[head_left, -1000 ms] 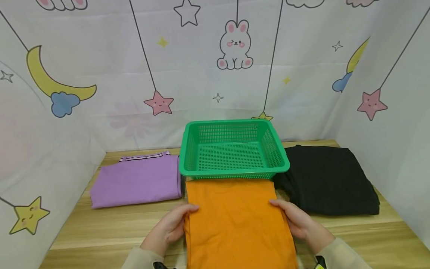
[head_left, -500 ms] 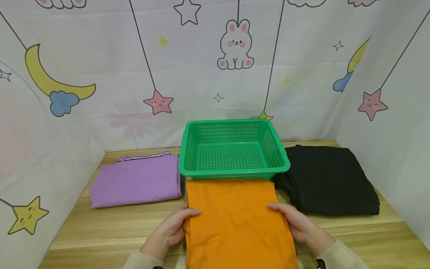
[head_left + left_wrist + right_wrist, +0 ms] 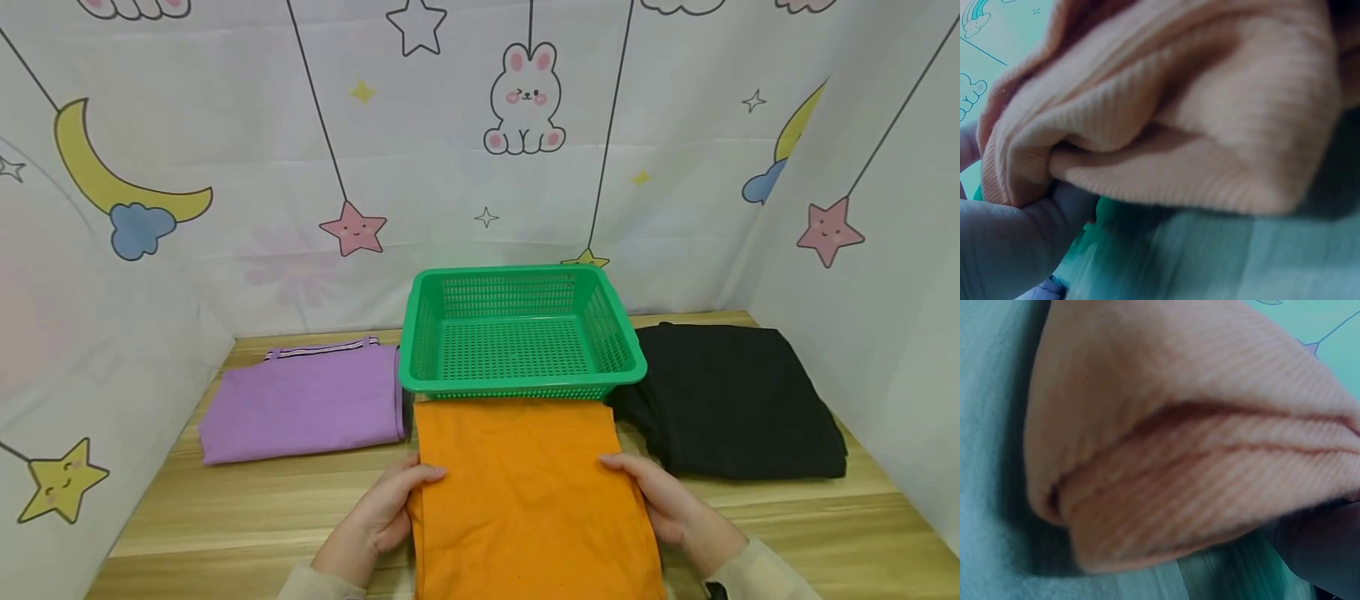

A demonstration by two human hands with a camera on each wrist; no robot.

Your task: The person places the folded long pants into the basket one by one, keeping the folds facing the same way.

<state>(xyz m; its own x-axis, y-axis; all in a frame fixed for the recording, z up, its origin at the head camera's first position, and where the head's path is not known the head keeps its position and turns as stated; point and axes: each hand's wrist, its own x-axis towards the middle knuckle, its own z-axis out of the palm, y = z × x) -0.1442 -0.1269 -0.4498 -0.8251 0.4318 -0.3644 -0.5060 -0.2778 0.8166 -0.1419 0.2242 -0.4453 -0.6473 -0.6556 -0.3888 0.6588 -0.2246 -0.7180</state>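
Note:
A folded orange garment (image 3: 532, 500) lies in front of the green basket, its far edge just below the basket's front rim. My left hand (image 3: 378, 517) grips its left side, thumb on top and fingers tucked underneath. On the opposite side, my right hand (image 3: 671, 504) holds the right edge the same way. In the left wrist view, the stacked folds of ribbed fabric (image 3: 1210, 156) hang over the left hand (image 3: 1013, 247). Layered folds (image 3: 1166, 506) fill the right wrist view too, and part of the right hand (image 3: 1322, 544) shows under them.
Behind the garment stands a green plastic basket (image 3: 525, 388) with nothing in it. To the left lies a folded purple garment (image 3: 307, 404) with a striped trim. A folded black garment (image 3: 742, 400) is on the right. Patterned curtains (image 3: 465, 167) enclose the wooden table (image 3: 225, 517).
My left thumb has shifted very slightly toward me along the orange garment. Both hands otherwise keep their grip, and the garment stays in place.

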